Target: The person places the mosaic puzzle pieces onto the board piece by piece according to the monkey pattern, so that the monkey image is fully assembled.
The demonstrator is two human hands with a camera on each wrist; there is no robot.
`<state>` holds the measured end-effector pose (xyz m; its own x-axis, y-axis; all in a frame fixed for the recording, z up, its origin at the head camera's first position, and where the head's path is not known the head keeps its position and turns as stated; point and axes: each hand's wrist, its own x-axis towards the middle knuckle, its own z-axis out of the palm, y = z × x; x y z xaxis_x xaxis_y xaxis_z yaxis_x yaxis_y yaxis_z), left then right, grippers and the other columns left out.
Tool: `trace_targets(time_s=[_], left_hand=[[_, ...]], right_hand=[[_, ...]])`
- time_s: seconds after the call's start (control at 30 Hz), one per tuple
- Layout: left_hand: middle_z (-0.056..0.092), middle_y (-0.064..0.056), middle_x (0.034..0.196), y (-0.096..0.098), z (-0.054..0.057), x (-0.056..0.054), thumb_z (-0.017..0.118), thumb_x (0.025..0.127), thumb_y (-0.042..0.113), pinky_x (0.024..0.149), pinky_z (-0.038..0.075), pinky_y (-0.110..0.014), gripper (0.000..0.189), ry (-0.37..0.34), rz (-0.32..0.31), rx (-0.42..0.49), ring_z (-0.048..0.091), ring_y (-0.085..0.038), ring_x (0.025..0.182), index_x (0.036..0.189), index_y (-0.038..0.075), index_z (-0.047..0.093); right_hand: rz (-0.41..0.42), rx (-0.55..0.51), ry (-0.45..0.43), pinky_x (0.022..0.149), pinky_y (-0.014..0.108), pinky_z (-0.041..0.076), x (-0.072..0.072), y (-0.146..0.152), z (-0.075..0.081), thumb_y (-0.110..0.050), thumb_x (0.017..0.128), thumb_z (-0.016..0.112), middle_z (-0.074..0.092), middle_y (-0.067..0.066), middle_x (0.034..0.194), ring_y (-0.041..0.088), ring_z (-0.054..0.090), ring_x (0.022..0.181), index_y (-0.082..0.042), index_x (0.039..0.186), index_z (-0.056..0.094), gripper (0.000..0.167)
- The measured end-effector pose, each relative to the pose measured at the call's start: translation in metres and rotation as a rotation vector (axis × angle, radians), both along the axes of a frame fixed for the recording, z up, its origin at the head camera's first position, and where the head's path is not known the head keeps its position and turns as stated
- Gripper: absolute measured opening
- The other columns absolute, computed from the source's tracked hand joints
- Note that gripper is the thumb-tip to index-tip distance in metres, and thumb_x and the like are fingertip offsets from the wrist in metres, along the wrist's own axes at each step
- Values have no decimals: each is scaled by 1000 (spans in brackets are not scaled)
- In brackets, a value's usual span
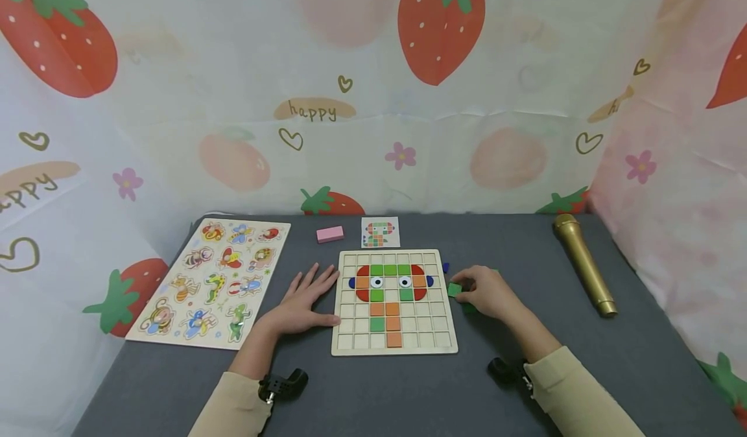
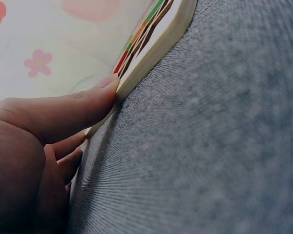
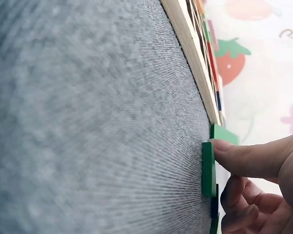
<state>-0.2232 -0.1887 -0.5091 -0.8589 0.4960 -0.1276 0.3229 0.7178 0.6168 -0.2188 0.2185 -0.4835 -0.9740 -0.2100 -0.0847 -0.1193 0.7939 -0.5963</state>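
A square wooden grid board lies in the middle of the table, with coloured tiles forming two eyes and orange and green squares below. My left hand spreads its fingers along the board's left edge; the thumb touches the rim. Just off the board's right side, my right hand pinches a light green tile between thumb and fingers. A darker green tile lies beside the thumb, and a blue piece sits near the board's edge. The index fingertip is hidden in the right wrist view.
Behind the board lie a pattern card and a pink block. An insect puzzle board lies at the left, a gold microphone-shaped cylinder at the right. A strawberry-print curtain hangs behind the table.
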Motion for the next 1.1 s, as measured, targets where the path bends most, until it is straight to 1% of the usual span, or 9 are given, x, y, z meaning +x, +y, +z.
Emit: trace_targets(time_s=[0.1,0.17,0.27,0.4,0.5,0.67,0.77,0.9,1.1], left_hand=[[13,-1,171,0,-1,0,73,85,58,124,-7,-57,100,2,-1,-4,-7,-32,158,163,20,23],[12,-2,171,-1,-1,0,73,85,58,124,-7,-57,100,3,-3,-6,-7,-32,158,163,20,22],[12,-2,171,-1,-1,0,73,85,58,124,-7,-57,100,3,-1,-3,-7,-32,158,163,20,22],[12,-1,171,-1,-1,0,73,85,58,124,-8,-56,100,1,-2,-2,-7,-31,158,163,20,22],[12,-1,171,-2,-2,0,73,85,58,124,-7,-56,101,1,-5,-6,-7,-31,158,163,20,22],[12,-2,171,-2,-2,-1,73,85,58,124,-7,-57,101,3,-3,-3,-7,-32,158,163,20,22],[13,-1,171,-2,-2,-1,73,85,57,124,-7,-57,100,2,-1,-3,-6,-32,158,163,20,23],[13,0,171,-2,-2,-1,73,85,57,124,-7,-57,100,-2,0,-7,-7,-31,158,163,20,23],[13,0,171,-1,-1,-1,73,85,58,124,-8,-57,100,-3,-1,-8,-7,-31,158,163,20,22]], right_hand=[[3,-18,0,63,31,46,0,0,3,-9,89,77,64,3,84,17,55,75,-8,99,76,10],[5,-39,6,60,31,45,1,0,5,-12,90,76,63,2,79,16,54,71,-9,94,75,5],[12,-61,23,61,31,48,3,0,10,-20,93,74,66,0,83,15,57,74,-13,95,76,7],[20,-95,36,65,32,51,8,-6,16,-26,95,72,70,-1,89,14,61,78,-14,102,77,14],[32,-134,45,65,32,52,12,-15,20,-24,95,73,70,0,89,14,61,77,-11,105,76,17],[63,-200,40,64,30,53,16,-31,24,-22,94,74,70,0,85,14,63,75,-9,103,74,16],[73,-226,29,64,30,53,19,-41,23,-22,94,74,70,1,84,15,64,72,-10,101,74,14],[96,-236,17,63,29,52,25,-52,19,-21,94,73,70,0,83,14,63,71,-12,100,75,11],[170,-251,16,59,25,51,35,-73,12,-19,92,75,69,-2,79,11,63,67,-12,95,74,7]])
